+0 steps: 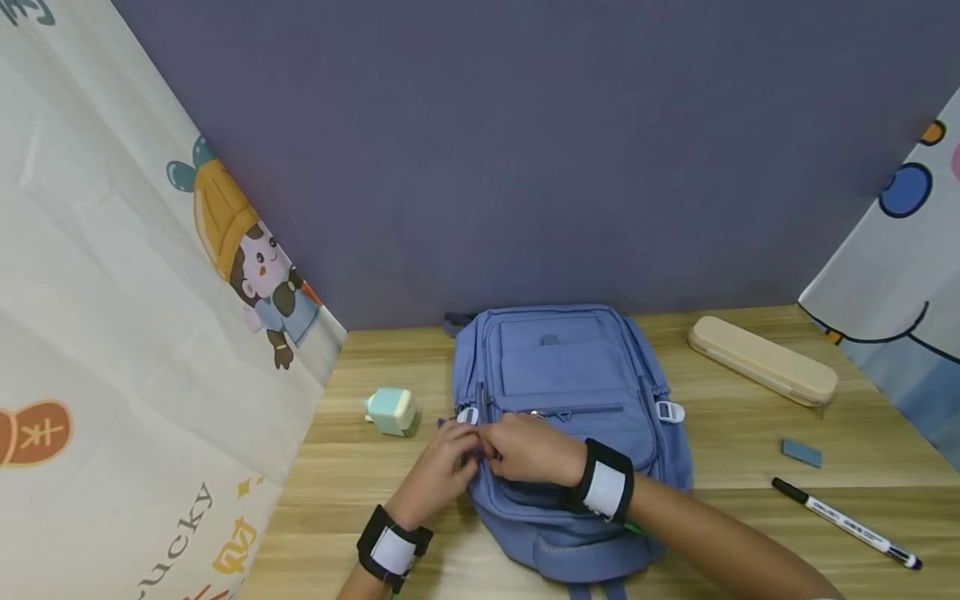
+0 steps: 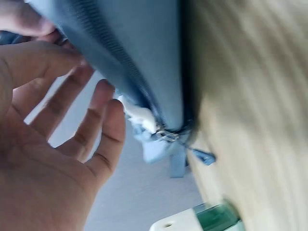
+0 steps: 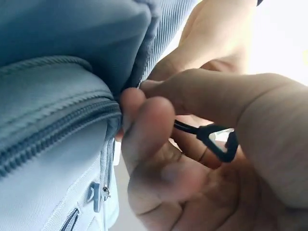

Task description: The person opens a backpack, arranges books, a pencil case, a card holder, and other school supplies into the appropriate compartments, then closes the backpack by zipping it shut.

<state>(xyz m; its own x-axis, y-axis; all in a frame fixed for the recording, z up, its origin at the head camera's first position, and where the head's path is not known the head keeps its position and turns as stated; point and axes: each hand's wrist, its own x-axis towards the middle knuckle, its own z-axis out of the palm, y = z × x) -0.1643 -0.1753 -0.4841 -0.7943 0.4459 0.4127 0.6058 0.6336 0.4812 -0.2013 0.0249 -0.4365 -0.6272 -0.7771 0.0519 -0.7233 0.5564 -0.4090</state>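
On the blue backpack [image 1: 570,367], both hands meet at its left edge, beside a white buckle [image 1: 468,415]. My right hand [image 1: 536,450] has curled fingers; the right wrist view shows this hand [image 3: 269,115] pinching a dark zipper pull [image 3: 224,143], whose triangular loop sticks out between thumb and fingers. My left hand [image 1: 438,471] pinches the bag's edge from the left, its other fingers loosely bent, as the left wrist view shows the hand [image 2: 53,139] by the side zipper [image 2: 130,67]. The exact contact of the left fingertips is partly hidden.
A mint-green and cream bottle [image 1: 393,411] stands left of the bag. To its right lie a beige case [image 1: 761,358], a blue eraser-like block [image 1: 802,452] and a capped marker [image 1: 847,522]. Printed cloths hang at both sides, with a dark panel [image 1: 525,167] behind.
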